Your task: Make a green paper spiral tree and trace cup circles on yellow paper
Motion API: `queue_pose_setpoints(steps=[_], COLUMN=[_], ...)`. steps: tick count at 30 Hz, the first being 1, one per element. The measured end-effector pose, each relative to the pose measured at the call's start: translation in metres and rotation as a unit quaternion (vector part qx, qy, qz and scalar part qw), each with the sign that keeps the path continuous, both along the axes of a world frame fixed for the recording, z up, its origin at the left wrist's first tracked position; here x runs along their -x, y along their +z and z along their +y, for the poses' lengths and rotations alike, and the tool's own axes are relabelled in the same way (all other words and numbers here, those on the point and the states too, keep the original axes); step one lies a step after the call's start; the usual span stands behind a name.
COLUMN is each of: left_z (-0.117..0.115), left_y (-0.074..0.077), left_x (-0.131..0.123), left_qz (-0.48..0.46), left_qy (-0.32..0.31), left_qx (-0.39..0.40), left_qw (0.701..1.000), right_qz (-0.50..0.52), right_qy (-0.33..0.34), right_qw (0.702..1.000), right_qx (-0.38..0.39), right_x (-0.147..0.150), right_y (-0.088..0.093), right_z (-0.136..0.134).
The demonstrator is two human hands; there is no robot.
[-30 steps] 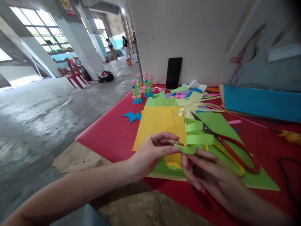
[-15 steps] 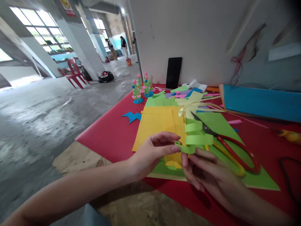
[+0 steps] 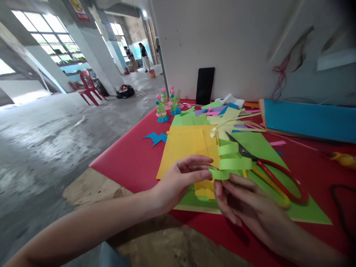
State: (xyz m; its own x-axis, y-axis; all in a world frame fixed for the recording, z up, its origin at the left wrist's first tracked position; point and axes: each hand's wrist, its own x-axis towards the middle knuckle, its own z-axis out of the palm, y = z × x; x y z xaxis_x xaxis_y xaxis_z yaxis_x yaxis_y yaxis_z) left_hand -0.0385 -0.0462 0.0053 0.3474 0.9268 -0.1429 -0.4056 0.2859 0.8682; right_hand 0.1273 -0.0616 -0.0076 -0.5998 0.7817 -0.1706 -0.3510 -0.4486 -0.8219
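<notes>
While the right hand (image 3: pixel 249 198) grips the green paper spiral (image 3: pixel 235 163) near right of the yellow sheets (image 3: pixel 180 144), the left hand (image 3: pixel 178 181) touches its nearest curl (image 3: pixel 219 175), pinch unclear; the curl has just tightened into a loop.

Free room over red sheet (image 3: pixel 128 152), left; scissors (image 3: pixel 265 171) just beyond right hand (image 3: pixel 244 194)

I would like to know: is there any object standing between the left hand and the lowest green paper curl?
Nothing visible does. The left hand has its thumb tip right at the left edge of the lowest green paper curl. The scissors lie to the right of this curl, not between.
</notes>
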Motion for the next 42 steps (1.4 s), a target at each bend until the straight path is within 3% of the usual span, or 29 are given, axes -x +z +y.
queue_pose_setpoints(steps=[12, 42], left_z=[-0.0009, 0.0014], left_y=[0.0006, -0.0049], left_x=[-0.0023, 0.0011], left_qz=[-0.047, 0.013], left_qy=[0.008, -0.012], left_qx=[0.006, -0.008], left_qw=[0.999, 1.0], right_qz=[-0.028, -0.027], right_qy=[0.0, -0.01], right_qw=[0.999, 0.999], right_qx=[-0.016, -0.021], right_x=[0.0015, 0.0009], right_y=[0.0014, -0.0044], right_z=[0.001, 0.002])
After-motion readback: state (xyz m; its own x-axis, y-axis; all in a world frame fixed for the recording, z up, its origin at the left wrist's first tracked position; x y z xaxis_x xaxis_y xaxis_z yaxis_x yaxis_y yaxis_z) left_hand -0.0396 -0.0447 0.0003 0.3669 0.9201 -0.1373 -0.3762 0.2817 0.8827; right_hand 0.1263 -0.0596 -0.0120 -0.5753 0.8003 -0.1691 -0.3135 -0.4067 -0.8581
